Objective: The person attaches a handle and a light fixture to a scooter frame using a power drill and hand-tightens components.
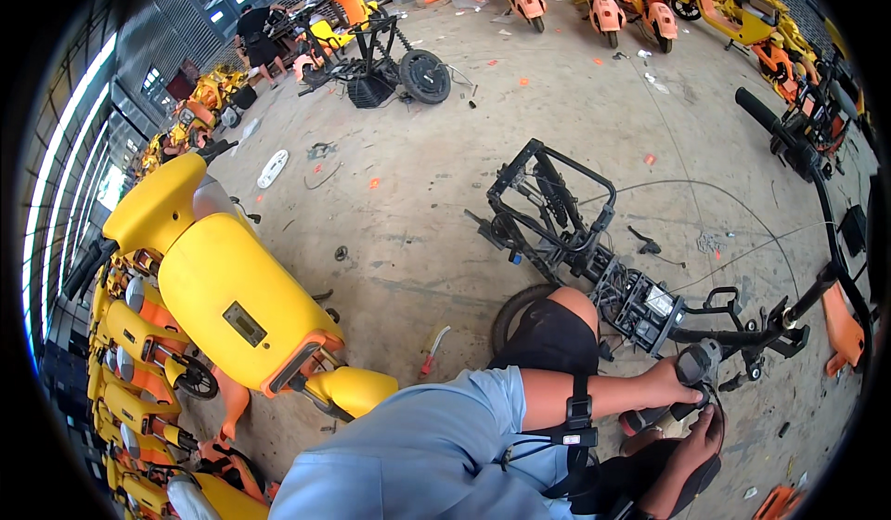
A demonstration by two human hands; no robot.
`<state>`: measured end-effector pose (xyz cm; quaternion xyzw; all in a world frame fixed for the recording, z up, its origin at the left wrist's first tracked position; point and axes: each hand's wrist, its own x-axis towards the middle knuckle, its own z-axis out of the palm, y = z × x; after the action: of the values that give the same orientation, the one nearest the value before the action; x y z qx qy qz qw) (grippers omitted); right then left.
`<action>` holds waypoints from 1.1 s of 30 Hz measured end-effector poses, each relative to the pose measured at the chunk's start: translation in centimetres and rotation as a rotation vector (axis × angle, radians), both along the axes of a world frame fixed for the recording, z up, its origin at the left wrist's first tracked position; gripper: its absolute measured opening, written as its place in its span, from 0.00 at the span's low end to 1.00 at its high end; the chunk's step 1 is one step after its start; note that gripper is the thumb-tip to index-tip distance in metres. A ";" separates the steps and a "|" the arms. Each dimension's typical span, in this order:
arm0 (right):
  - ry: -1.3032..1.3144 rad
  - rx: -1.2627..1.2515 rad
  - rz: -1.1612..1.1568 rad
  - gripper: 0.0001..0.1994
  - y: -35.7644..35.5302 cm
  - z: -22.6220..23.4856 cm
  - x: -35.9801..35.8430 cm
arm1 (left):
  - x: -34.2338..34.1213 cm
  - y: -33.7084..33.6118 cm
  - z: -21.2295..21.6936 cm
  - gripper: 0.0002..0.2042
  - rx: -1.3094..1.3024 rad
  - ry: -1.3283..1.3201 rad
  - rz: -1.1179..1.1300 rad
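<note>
My left hand (670, 385) is closed around a grey and black power tool (698, 360), which looks like a cordless drill. My right hand (696, 444) is just below it, fingers pinched near the tool's dark front end; what they hold is too small to make out. A thin dark cable runs beside these fingers. Directly beyond both hands is a stripped black scooter frame (682, 336), with a box of wiring and electronics (640, 305) in its middle. My bent knee is beside that box.
On the left stands a yellow scooter (237, 283), with more yellow scooters behind it. Another stripped scooter (371, 70) stands farther off, near a person (258, 37). Orange scooters (603, 5) line the back. A brake lever (643, 240) and a long cable lie on the floor.
</note>
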<state>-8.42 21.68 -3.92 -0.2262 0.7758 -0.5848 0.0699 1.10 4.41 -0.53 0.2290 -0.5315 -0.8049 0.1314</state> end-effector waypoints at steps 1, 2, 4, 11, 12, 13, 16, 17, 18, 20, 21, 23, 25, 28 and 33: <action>-0.019 0.007 0.002 0.16 0.0 0.1 0.1 | 0.0 0.0 -0.2 0.23 0.004 0.016 0.010; -0.039 0.013 0.004 0.15 0.0 0.2 0.3 | -0.1 0.0 -0.5 0.24 0.003 0.002 0.001; -0.056 0.020 0.005 0.14 0.0 0.5 0.5 | -0.3 -0.2 -0.9 0.25 0.000 -0.024 -0.019; -0.051 0.039 0.025 0.16 0.6 -0.3 -0.5 | -0.7 0.0 -0.8 0.28 -0.079 0.005 -0.025; -0.045 0.044 0.034 0.16 0.7 -0.3 -0.6 | -0.8 0.1 -1.1 0.28 -0.054 0.007 -0.025; -0.061 0.053 0.035 0.16 0.8 -0.5 -0.8 | -0.7 0.0 -0.9 0.29 -0.031 0.008 -0.022; -0.066 0.063 0.024 0.17 1.0 -1.2 -1.4 | -0.4 -0.2 -0.3 0.29 -0.022 -0.025 -0.039; -0.039 0.056 0.011 0.18 1.0 -1.5 -1.5 | -0.4 -0.1 -0.2 0.30 -0.046 -0.023 -0.031; -0.012 0.049 -0.001 0.19 1.0 -1.8 -1.6 | -0.3 -0.1 -0.3 0.30 -0.069 -0.021 -0.022; -0.018 0.040 0.013 0.18 1.0 -1.2 -1.4 | -0.6 0.0 -0.7 0.30 -0.112 -0.008 0.000; -0.021 0.036 0.021 0.18 1.0 -1.0 -1.2 | -0.8 0.2 -1.1 0.30 -0.130 0.000 0.015; -0.034 0.022 0.035 0.17 0.7 -0.4 -0.7 | -0.3 0.0 -0.1 0.31 -0.137 -0.031 0.016; 0.007 0.031 0.048 0.15 0.3 -0.1 -0.3 | 0.9 -0.7 2.5 0.31 -0.123 -0.101 -0.017; 0.119 0.074 0.069 0.15 -0.3 0.3 -0.1 | 0.2 -0.5 0.6 0.31 -0.104 -0.061 0.011; 0.050 0.030 0.054 0.13 -0.7 -0.2 -0.1 | 0.2 -0.3 -1.0 0.31 -0.159 -0.038 0.058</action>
<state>-8.51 21.01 -4.15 -0.2609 0.7796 -0.5652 0.0696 1.29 4.13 -1.55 0.2483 -0.5895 -0.7514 0.1621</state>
